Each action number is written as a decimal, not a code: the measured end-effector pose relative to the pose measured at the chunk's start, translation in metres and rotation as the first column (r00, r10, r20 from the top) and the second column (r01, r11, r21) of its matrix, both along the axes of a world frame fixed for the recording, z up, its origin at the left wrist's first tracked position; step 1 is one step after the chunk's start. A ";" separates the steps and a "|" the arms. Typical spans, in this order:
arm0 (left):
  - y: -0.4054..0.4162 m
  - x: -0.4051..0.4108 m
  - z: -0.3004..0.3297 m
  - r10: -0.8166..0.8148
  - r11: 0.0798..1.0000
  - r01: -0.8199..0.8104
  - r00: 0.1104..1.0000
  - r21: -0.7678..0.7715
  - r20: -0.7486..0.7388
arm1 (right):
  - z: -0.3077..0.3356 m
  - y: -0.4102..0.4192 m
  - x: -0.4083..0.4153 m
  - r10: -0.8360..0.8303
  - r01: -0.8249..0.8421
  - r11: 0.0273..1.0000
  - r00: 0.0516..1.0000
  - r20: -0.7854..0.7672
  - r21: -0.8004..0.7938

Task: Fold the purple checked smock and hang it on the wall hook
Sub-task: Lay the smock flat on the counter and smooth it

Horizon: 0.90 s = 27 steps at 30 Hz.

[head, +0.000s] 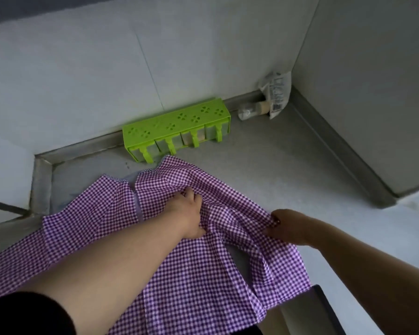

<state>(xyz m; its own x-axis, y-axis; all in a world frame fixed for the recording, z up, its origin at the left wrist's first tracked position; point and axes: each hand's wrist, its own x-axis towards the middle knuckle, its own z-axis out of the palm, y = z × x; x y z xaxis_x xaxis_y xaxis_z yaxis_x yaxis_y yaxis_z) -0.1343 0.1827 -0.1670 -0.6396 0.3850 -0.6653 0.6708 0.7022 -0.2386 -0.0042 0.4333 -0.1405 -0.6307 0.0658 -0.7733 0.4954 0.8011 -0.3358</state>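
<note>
The purple checked smock (191, 269) lies spread and rumpled on the grey counter (288, 170), its near part hanging over the front edge. My left hand (186, 211) lies on the middle of the cloth, fingers bunching a fold. My right hand (286, 227) pinches the smock's right edge and lifts it slightly. No wall hook is in view.
A green seasoning rack (177, 129) with several small drawers stands against the back wall. A small bottle (252, 111) and a plastic packet (276, 93) sit in the far right corner. A dark-edged object (307, 310) shows at the bottom right.
</note>
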 end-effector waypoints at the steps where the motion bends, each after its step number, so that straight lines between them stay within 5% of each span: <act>1: -0.001 -0.001 0.000 0.005 1.000 -0.005 1.000 0.008 0.014 | -0.001 0.007 -0.003 -0.021 0.024 0.997 0.999 -0.046 0.073; 6: 0.006 -0.003 0.004 -0.004 1.000 0.003 0.998 0.010 0.059 | 0.016 0.049 -0.034 -0.213 0.354 0.890 0.880 -0.424 0.286; 10: 0.006 -0.002 0.003 0.018 1.000 -0.017 0.997 -0.012 0.071 | 0.025 0.040 -0.036 0.042 0.393 0.793 0.727 -0.686 0.465; 15: 0.015 -0.005 0.006 -0.001 0.999 0.004 0.998 -0.047 0.062 | -0.009 0.002 0.003 -0.073 0.261 0.880 0.900 -0.429 0.398; 20: 0.024 -0.007 0.013 -0.024 0.994 0.030 0.998 -0.108 0.055 | -0.031 -0.001 0.041 -0.040 0.165 0.905 0.950 -0.309 0.391; 27: 0.032 -0.006 0.015 -0.053 0.988 0.059 0.997 -0.140 0.050 | -0.039 0.047 0.038 -0.069 0.175 0.956 0.915 -0.396 0.237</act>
